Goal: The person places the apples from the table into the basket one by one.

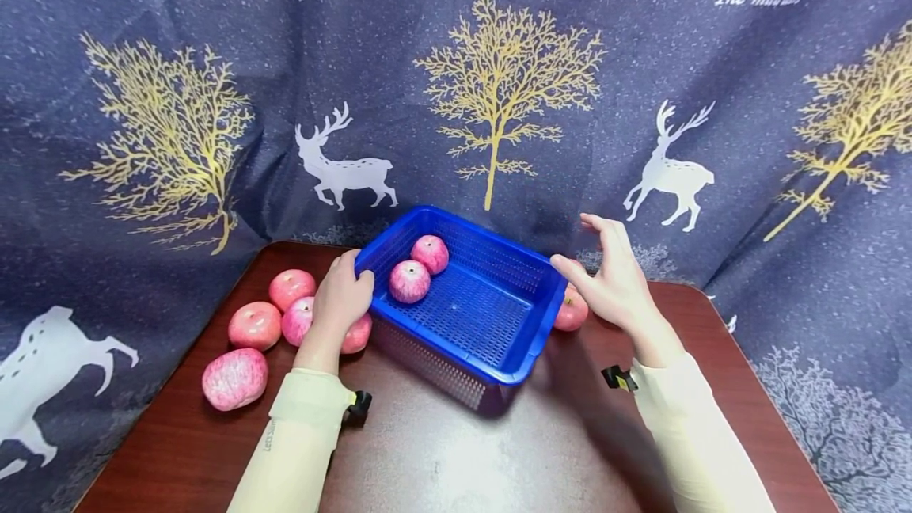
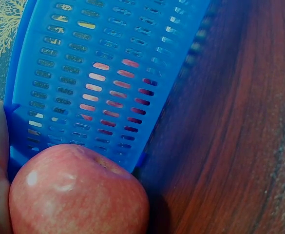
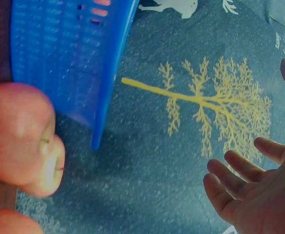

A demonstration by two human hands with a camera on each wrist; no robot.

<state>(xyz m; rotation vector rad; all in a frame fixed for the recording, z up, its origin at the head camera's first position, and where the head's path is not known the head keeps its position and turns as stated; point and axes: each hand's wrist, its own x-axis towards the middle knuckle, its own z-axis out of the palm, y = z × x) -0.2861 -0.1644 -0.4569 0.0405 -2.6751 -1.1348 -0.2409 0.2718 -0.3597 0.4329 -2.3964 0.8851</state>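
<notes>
A blue plastic basket point(image 1: 456, 348) with slotted walls stands mid-table, turned at an angle. Inside it, on the left, two red apples point(image 1: 409, 282) touch each other. My left hand point(image 1: 344, 297) grips the basket's left rim, thumb over the edge. Just below that hand an apple point(image 2: 79, 195) sits close against the basket's outer wall. My right hand point(image 1: 613, 279) is raised off the right rim, fingers spread and holding nothing; its palm shows in the right wrist view. Under it, more apples point(image 3: 18, 134) lie beside the basket, partly hidden by the hand in the head view.
Several loose apples point(image 1: 255, 326) lie on the left of the brown table point(image 1: 427, 457), one large apple point(image 1: 235, 379) nearest its left edge. A dark curtain point(image 1: 427, 85) printed with deer and golden trees hangs right behind the table.
</notes>
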